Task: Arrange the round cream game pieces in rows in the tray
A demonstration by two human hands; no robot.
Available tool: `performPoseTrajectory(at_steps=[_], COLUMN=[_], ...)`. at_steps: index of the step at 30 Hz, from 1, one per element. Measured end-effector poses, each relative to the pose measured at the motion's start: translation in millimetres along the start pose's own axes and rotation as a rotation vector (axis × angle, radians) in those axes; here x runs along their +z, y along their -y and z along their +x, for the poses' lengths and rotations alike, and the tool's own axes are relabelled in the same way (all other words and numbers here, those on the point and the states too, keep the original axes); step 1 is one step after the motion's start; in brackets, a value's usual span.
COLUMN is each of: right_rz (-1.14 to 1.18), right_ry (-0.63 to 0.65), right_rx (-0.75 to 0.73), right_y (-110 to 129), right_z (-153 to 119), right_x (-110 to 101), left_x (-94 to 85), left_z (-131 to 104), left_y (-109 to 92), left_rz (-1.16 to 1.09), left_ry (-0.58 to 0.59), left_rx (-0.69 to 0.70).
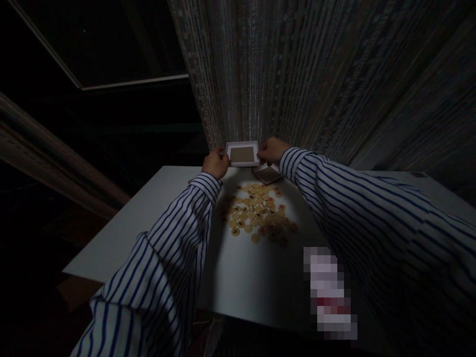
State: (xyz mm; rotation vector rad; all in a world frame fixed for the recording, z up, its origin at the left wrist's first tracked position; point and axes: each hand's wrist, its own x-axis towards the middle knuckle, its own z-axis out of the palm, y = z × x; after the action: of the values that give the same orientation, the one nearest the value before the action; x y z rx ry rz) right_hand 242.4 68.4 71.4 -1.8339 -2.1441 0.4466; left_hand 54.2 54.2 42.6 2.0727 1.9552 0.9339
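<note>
A shallow white box part (242, 154) with a brownish inside is held up at the far side of the table, its open face toward me. My left hand (216, 164) grips its left edge, and my right hand (272, 150) pinches its right edge. Beneath my right hand, a second shallow box part (268, 174) lies tilted in outline on the table. Nearer to me, several round yellowish pieces (251, 215) with red or black markings are spread in a loose heap.
The white table (245, 292) reaches toward me. A blurred-out object (329, 292) is at its right front. Striped curtains (253, 74) hang behind the table. A small dark flat item (418, 174) lies at the far right edge.
</note>
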Motion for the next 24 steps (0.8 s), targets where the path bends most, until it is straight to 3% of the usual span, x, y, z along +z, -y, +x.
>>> performPoseTrajectory(at_steps=[24], right_rz=[0.057], right_ry=[-0.074], right_rx=[0.000], right_y=[-14], right_z=[-60], right_x=[-46], left_x=[-13.8], left_z=[-19], left_y=[-44], left_rz=[-0.265], left_ry=[-0.081], left_rx=[0.062])
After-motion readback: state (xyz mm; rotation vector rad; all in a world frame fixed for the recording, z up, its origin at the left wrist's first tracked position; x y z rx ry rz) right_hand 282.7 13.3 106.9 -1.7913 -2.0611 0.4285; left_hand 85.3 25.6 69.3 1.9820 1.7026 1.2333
